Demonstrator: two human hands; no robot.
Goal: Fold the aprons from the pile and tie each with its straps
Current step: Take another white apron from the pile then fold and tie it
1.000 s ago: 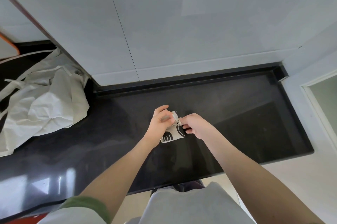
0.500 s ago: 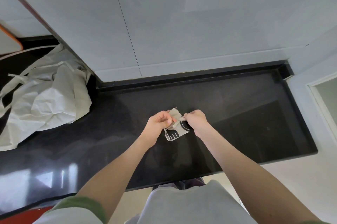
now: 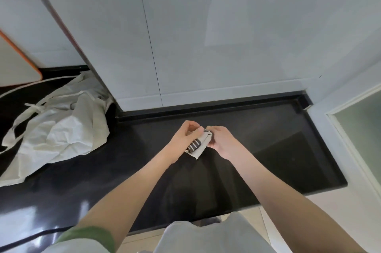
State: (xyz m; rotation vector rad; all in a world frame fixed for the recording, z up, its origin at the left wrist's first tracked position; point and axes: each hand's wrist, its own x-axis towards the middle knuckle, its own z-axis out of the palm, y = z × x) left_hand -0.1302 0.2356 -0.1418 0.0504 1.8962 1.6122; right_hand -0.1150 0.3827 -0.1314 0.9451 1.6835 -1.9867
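Note:
A small folded apron bundle [image 3: 196, 147], cream cloth with a black-and-white striped print, is held just above the black counter [image 3: 278, 160] between both hands. My left hand [image 3: 182, 139] curls its fingers round the bundle's left side. From the right, my right hand [image 3: 221, 140] pinches its top edge, where a thin strap crosses. Most of the bundle is hidden by my fingers. A crumpled pile of cream aprons [image 3: 55, 129] with loose straps lies on the counter at the left.
A white tiled wall [image 3: 226, 46] rises behind the counter. A white board with an orange rim [image 3: 14, 61] leans at the far left. The counter's front edge [image 3: 206, 217] runs just before my body, and a pale frame [image 3: 354, 129] stands at right.
The bundle has turned in my hands, its striped print now on the lower left, and both hands have closed in tighter round it. The camera has tilted so the wall fills more of the view.

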